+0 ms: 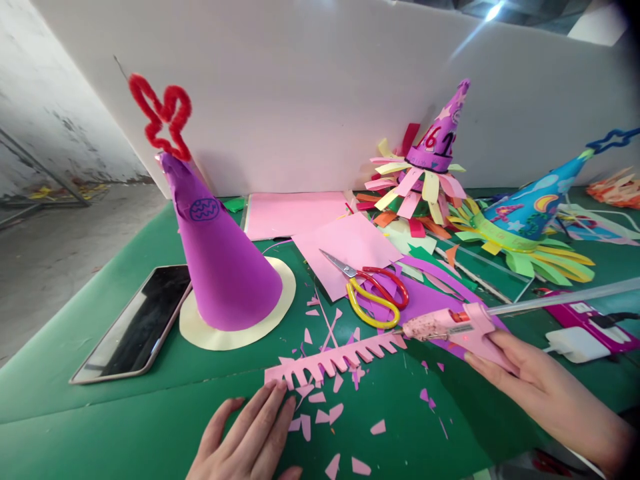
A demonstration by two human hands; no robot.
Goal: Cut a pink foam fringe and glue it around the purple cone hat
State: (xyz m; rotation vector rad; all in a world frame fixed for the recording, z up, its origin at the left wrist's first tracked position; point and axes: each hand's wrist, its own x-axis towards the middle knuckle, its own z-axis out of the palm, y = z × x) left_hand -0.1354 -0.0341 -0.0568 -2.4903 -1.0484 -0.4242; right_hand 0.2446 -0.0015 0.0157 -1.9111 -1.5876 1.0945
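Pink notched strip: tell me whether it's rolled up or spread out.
Spread out: the pink notched strip runs lengthwise along the green table, with the left hand at one end and the glue gun by the other.

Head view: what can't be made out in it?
All in the head view:
Glue gun: nozzle too small to tell whether glue is coming out.
Glue stick: far end cut off by the right edge.
Left hand: wrist cut off by the bottom edge.
Right hand: some fingers hidden behind itself and the gun.
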